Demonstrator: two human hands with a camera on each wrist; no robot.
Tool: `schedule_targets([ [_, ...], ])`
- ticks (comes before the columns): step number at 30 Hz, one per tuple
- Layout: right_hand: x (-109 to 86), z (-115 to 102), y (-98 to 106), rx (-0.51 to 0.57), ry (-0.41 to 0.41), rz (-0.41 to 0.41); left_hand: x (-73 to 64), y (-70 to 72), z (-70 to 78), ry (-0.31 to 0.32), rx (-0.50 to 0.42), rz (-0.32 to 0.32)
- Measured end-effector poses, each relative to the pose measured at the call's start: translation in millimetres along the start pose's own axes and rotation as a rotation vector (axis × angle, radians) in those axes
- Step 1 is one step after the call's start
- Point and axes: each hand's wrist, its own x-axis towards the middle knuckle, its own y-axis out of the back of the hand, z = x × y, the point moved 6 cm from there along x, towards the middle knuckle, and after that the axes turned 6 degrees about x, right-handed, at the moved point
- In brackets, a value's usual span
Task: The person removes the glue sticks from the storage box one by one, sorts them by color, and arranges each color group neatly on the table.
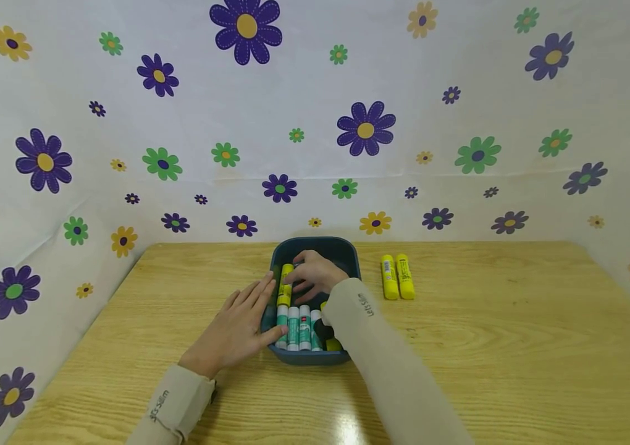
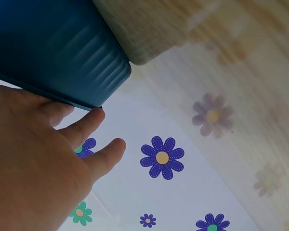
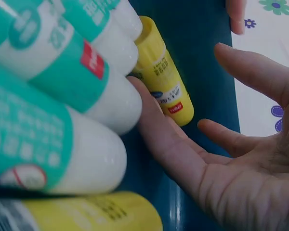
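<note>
A dark blue basket [image 1: 308,358] stands on the table with glue sticks inside. My left hand [image 1: 235,334] lies along its left rim, fingers straight and the thumb reaching over the near left part. Inside the basket is my right hand [image 1: 317,274], its fingers spread beside a yellow glue stick [image 1: 285,284] that lies along the left wall. In the right wrist view one finger touches this yellow glue stick [image 3: 171,89] and the thumb stands apart from it. Several green-and-white glue sticks [image 1: 293,330] lie side by side in the near half.
Two more yellow glue sticks, one on the left [image 1: 390,278] and one on the right [image 1: 405,277], lie on the table right of the basket. Another yellow one [image 3: 101,211] lies beside the green-and-white row. A flower-patterned cloth [image 1: 304,80] hangs behind the wooden table [image 1: 515,346].
</note>
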Motion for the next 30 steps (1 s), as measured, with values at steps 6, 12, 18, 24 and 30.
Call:
schedule_targets([
  [6, 1.9, 2, -1, 0.036, -0.013, -0.005, 0.9, 0.6, 0.8, -0.003, -0.005, 0.001],
  [12, 3.0, 3, -2, 0.057, -0.026, -0.019, 1.2, 0.4, 0.8, -0.01, -0.006, 0.011],
  [18, 8.4, 5, -8, 0.115, -0.035, -0.053, -1.1, 0.9, -1.5, 0.001, -0.004, 0.013],
  [24, 8.6, 2, -12, 0.106, -0.012, -0.086, 0.2, 0.6, -0.3, -0.006, -0.015, 0.008],
  [30, 2.0, -7, -3, 0.044, 0.028, -0.06, 0.1, -0.3, -2.1, 0.014, 0.002, -0.011],
])
